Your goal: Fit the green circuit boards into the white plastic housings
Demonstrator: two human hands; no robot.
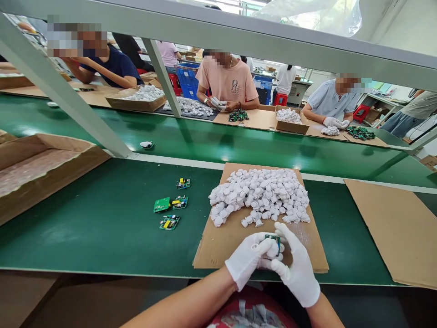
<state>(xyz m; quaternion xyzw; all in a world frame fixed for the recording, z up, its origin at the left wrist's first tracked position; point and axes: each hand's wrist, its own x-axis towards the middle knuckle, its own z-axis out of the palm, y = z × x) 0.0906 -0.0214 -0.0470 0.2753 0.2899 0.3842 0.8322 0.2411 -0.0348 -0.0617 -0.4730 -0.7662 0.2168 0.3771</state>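
The left hand (250, 256) has its grip clamped on a small circuit board (273, 237), right of lower centre, probably to steady it; the right hand (298, 269) curves near it, fingers apart. White pieces (262, 193) lie heaped on cardboard (216, 246) above, seemingly within reach. The board looks green, partly hidden.

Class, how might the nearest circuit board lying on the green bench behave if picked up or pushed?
The circuit board looks flat and unbent, so probably stiff. Its exposed yellow component suggests it may be fragile. Lying flat on the green bench, it would likely slide rather than roll.
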